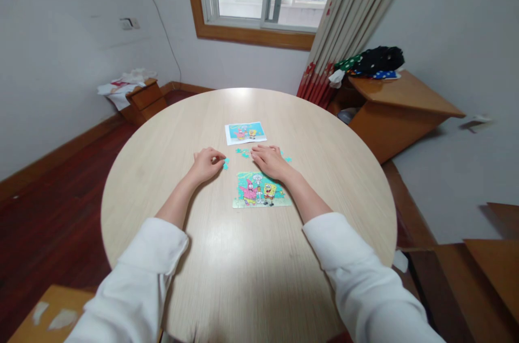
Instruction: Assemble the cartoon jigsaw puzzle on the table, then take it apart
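A cartoon jigsaw puzzle (pixel 258 196) lies mostly assembled on the round table (pixel 243 267), its top edge uneven. Beyond it, loose teal jigsaw pieces (pixel 243 153) are scattered in a short row. My left hand (pixel 207 163) is left of the puzzle, thumb and forefinger pinched at a small teal jigsaw piece (pixel 226 164). Over the right part of the row rests my right hand (pixel 269 161), palm down with fingers stretched out; what lies under it is hidden. A printed reference picture (pixel 246 133) of the same scene lies behind the loose pieces.
Wooden cabinets stand at right, one (pixel 405 95) with a pile of dark and dotted cloth (pixel 379 62) on it. A small wooden stand (pixel 146 99) with white cloth is at back left. A curtain (pixel 357 13) hangs beside the window (pixel 263 21). A stool (pixel 52 313) is at lower left.
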### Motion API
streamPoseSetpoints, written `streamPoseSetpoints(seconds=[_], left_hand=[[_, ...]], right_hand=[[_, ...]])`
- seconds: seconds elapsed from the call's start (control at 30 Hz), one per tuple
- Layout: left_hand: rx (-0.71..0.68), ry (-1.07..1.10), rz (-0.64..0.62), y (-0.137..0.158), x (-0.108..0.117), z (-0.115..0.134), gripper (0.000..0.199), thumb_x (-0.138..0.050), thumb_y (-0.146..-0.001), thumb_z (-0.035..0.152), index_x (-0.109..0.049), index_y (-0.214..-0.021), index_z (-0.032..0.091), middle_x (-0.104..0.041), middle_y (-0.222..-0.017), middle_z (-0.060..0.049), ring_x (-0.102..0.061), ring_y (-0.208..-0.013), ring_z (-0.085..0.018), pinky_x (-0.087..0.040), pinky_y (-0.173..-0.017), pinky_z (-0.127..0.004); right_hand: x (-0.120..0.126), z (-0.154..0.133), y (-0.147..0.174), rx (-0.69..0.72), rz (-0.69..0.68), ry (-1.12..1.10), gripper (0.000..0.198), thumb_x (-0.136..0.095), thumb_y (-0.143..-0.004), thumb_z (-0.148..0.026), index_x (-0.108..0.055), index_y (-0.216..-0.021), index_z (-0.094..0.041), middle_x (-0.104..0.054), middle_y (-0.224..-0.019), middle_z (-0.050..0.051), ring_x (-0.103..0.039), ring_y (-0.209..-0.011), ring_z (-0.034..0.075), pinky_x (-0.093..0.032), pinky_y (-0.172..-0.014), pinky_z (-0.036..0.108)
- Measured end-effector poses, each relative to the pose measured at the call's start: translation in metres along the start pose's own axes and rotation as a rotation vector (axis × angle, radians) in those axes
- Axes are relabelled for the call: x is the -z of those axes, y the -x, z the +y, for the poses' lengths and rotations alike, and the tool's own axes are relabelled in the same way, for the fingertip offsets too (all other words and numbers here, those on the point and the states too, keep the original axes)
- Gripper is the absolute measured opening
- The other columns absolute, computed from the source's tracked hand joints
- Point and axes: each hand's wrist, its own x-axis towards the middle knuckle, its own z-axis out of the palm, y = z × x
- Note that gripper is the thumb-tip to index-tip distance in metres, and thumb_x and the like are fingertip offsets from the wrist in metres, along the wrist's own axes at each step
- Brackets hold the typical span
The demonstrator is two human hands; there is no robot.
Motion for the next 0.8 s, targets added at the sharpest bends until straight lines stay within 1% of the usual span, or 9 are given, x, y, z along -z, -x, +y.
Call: streamPoseSetpoints(seconds=[0.1, 0.2, 0.3, 0.4, 0.47, 0.57, 0.63, 0.7, 0.8], left_hand=[[-0.021, -0.002, -0.006, 0.001, -0.001, -0.001, 0.017, -0.057, -0.078, 0.027, -0.071, -0.086, 0.021, -0.061, -0.082, -0.003, -0.055, -0.084, -0.021, -0.032, -0.085, -0.041], [-0.09, -0.026, -0.034, 0.001, -0.001, -0.001, 0.019, -0.06, -0.079, 0.033, -0.071, -0.092, 0.023, -0.061, -0.089, -0.004, -0.054, -0.092, -0.023, -0.03, -0.087, -0.043], [-0.131, -0.055, -0.046, 0.001, -0.003, -0.002, 0.021, -0.062, -0.078, 0.035, -0.071, -0.094, 0.025, -0.059, -0.095, -0.005, -0.052, -0.095, -0.024, -0.029, -0.088, -0.043], [-0.1, -0.059, -0.036, -0.001, -0.004, -0.003, 0.02, -0.06, -0.08, 0.032, -0.071, -0.095, 0.024, -0.059, -0.094, -0.006, -0.052, -0.095, -0.024, -0.03, -0.087, -0.043], [-0.079, -0.049, -0.028, -0.002, -0.005, -0.005, 0.02, -0.058, -0.082, 0.03, -0.071, -0.095, 0.023, -0.059, -0.092, -0.006, -0.053, -0.094, -0.024, -0.031, -0.086, -0.043], [-0.067, -0.043, -0.017, -0.003, -0.005, -0.008, 0.02, -0.054, -0.083, 0.025, -0.07, -0.095, 0.022, -0.06, -0.088, -0.006, -0.053, -0.09, -0.022, -0.032, -0.085, -0.042], [-0.069, -0.041, -0.007, -0.003, -0.006, -0.009, 0.02, -0.052, -0.083, 0.022, -0.07, -0.093, 0.021, -0.06, -0.086, -0.005, -0.054, -0.087, -0.021, -0.033, -0.084, -0.041], [-0.072, -0.035, 0.002, -0.004, -0.007, -0.01, 0.02, -0.051, -0.083, 0.02, -0.07, -0.092, 0.021, -0.061, -0.084, -0.005, -0.054, -0.084, -0.02, -0.035, -0.083, -0.039], [-0.074, -0.023, 0.017, -0.004, -0.007, -0.011, 0.02, -0.051, -0.082, 0.019, -0.069, -0.09, 0.02, -0.062, -0.084, -0.005, -0.055, -0.083, -0.02, -0.037, -0.081, -0.038]], right_hand=[[-0.001, -0.001, -0.001, 0.01, 0.042, -0.009, 0.043, -0.03, -0.097, -0.033, -0.05, -0.131, -0.019, -0.043, -0.144, 0.01, -0.031, -0.137, 0.024, -0.022, -0.106, 0.046], [-0.006, -0.001, -0.004, 0.019, -0.011, -0.029, 0.045, -0.03, -0.097, -0.034, -0.045, -0.136, -0.02, -0.039, -0.147, 0.009, -0.028, -0.139, 0.024, -0.019, -0.108, 0.048], [-0.011, 0.001, -0.006, -0.003, -0.053, -0.044, 0.043, -0.028, -0.097, -0.033, -0.05, -0.133, -0.021, -0.042, -0.145, 0.009, -0.033, -0.137, 0.024, -0.018, -0.108, 0.049], [-0.009, 0.003, -0.006, -0.025, 0.001, -0.049, 0.038, -0.03, -0.097, -0.029, -0.06, -0.119, -0.02, -0.051, -0.138, 0.01, -0.042, -0.13, 0.023, -0.02, -0.105, 0.048], [-0.006, 0.004, -0.006, -0.037, 0.049, -0.046, 0.034, -0.035, -0.096, -0.027, -0.066, -0.103, -0.018, -0.06, -0.127, 0.011, -0.051, -0.121, 0.022, -0.023, -0.101, 0.046], [-0.002, 0.005, -0.006, -0.078, 0.11, -0.025, 0.025, -0.044, -0.092, -0.023, -0.067, -0.087, -0.017, -0.069, -0.108, 0.01, -0.058, -0.105, 0.021, -0.026, -0.095, 0.041], [-0.002, 0.008, -0.006, -0.106, 0.137, -0.011, 0.017, -0.05, -0.088, -0.021, -0.066, -0.084, -0.016, -0.07, -0.099, 0.009, -0.059, -0.099, 0.021, -0.027, -0.092, 0.039], [-0.004, 0.01, -0.006, -0.125, 0.16, -0.01, 0.013, -0.053, -0.085, -0.02, -0.066, -0.083, -0.017, -0.07, -0.096, 0.008, -0.059, -0.095, 0.021, -0.028, -0.089, 0.037], [-0.006, 0.012, -0.005, -0.149, 0.197, -0.022, 0.015, -0.055, -0.085, -0.019, -0.066, -0.095, -0.018, -0.068, -0.102, 0.008, -0.057, -0.098, 0.021, -0.029, -0.087, 0.036]])
